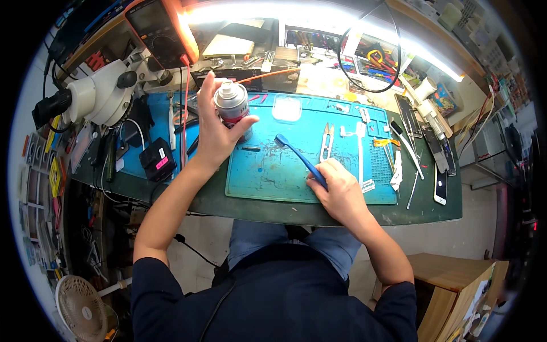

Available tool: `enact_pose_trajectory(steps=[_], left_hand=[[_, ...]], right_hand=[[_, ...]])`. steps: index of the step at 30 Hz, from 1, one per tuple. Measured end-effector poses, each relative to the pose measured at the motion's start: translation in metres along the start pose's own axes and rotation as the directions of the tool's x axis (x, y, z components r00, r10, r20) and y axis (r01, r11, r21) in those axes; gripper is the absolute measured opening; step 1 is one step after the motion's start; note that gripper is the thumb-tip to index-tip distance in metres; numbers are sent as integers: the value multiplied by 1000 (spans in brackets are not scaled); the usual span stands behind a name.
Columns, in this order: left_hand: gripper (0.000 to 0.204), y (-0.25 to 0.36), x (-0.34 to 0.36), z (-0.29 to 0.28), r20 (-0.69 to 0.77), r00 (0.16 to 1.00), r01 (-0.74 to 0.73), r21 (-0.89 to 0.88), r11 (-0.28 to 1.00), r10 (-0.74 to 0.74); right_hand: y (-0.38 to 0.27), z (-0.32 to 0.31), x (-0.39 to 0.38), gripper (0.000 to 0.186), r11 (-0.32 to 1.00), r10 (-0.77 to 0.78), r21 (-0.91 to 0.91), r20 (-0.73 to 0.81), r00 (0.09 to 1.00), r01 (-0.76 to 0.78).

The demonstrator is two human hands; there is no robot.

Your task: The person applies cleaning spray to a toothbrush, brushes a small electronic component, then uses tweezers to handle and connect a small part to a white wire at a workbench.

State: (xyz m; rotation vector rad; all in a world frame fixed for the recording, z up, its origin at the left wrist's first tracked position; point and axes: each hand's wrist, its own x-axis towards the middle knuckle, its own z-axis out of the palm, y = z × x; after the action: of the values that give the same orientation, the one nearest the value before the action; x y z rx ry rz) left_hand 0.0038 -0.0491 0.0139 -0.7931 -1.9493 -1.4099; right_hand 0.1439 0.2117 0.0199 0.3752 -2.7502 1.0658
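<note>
My left hand is spread around the side of an aerosol spray can, fingers stretched up and thumb pointing across its front. The can looks upright on the blue work mat, with a white nozzle and a thin orange straw pointing right. How firmly my palm touches the can does not show. My right hand is closed around the handle of a blue toothbrush, its head over the mat. Beyond that hand lie thread snips. A small dark stick lies near the can.
At the left stand a white microscope and a black box. A multimeter leans at the back, by a clear plastic box. A phone, tweezers and white strips lie at the right. A black cable loop hangs above.
</note>
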Motion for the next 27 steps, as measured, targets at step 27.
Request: enact_pose_trajectory(steps=[27], left_hand=[[14, 102, -83, 31, 530, 570, 793, -555, 251, -628]], right_hand=[[-29, 9, -41, 34, 940, 94, 340, -234, 968, -10]])
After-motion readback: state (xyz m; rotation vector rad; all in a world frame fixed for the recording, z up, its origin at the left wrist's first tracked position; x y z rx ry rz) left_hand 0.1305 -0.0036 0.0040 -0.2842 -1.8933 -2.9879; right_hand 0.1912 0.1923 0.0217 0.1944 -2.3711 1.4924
